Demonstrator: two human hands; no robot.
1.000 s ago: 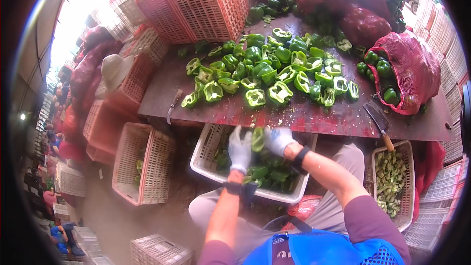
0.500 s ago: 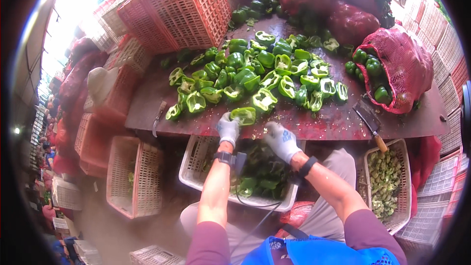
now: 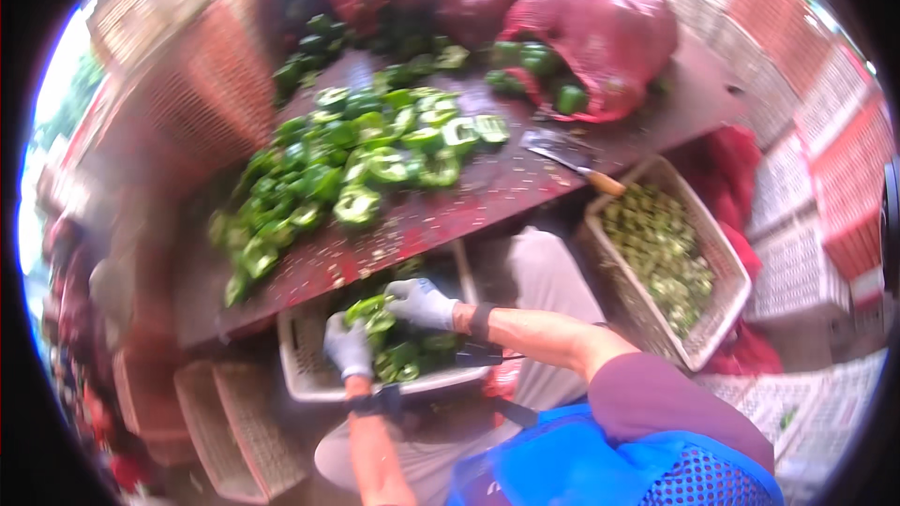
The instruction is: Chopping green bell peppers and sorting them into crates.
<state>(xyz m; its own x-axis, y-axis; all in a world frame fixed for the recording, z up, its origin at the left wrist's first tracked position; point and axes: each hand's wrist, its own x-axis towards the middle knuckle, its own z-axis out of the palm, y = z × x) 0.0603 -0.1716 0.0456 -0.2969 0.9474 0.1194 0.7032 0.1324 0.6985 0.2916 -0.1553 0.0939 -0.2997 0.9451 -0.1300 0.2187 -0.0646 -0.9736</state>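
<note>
My gloved left hand [image 3: 349, 347] is closed on the near-left side of a green bell pepper half [image 3: 371, 311]. My gloved right hand [image 3: 424, 305] bends its fingers onto the pepper's right side; the fingertips are partly hidden and blurred. Both hands hang over a white plastic crate [image 3: 292, 365] with green pepper pieces [image 3: 405, 356] in it. On the dark red table [image 3: 394, 239] just beyond lies a heap of cut green peppers [image 3: 328, 164], several with pale insides up.
A wide-bladed knife [image 3: 562, 155] lies on the table, its wooden handle past the edge. Below it, a crate [image 3: 733, 305] holds pepper cores [image 3: 661, 248]. A red mesh sack [image 3: 609, 33] of whole peppers lies at the back. Stacked crates [image 3: 211, 75] stand left; another crate [image 3: 211, 431] sits lower left.
The view has swung right. Both hands have come down from the table's edge to over the crate, with the pepper half. My right hand has closed in on the pepper.
</note>
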